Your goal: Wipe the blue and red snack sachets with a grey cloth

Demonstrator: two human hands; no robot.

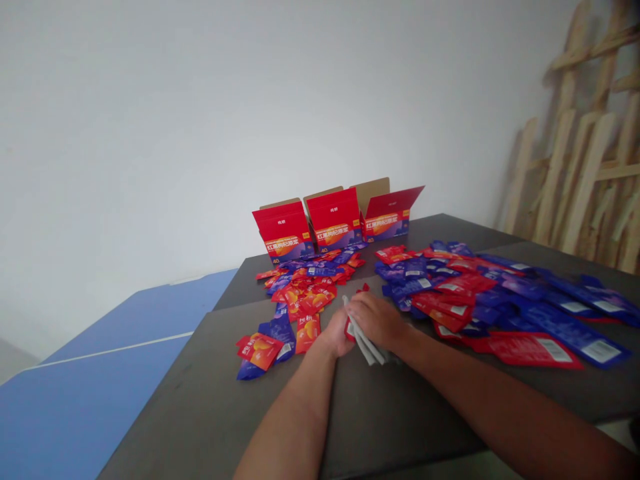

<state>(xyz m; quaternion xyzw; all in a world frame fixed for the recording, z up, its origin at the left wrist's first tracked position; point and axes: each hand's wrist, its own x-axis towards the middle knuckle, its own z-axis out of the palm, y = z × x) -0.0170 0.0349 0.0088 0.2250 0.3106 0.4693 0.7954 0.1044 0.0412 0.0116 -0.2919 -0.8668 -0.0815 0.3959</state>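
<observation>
Both hands meet low over the near middle of the dark table. My left hand (338, 336) is closed around a red sachet (349, 329), of which a small part shows between the hands. From the other side my right hand (374, 320) is closed over a folded grey cloth (367, 345), whose lower end hangs below the fingers. My right fingertips are mostly hidden. Left of the hands lie loose red and orange sachets (307, 331) and blue sachets (281, 328). A larger heap of red and blue sachets (463, 287) spreads to the right.
Three open red boxes stand at the back: a left box (287, 235), a middle box (334, 223) and a right box (387, 220). The dark table (200, 380) borders a blue table (120, 353) on the left. Wooden slats (575, 167) lean at the right wall.
</observation>
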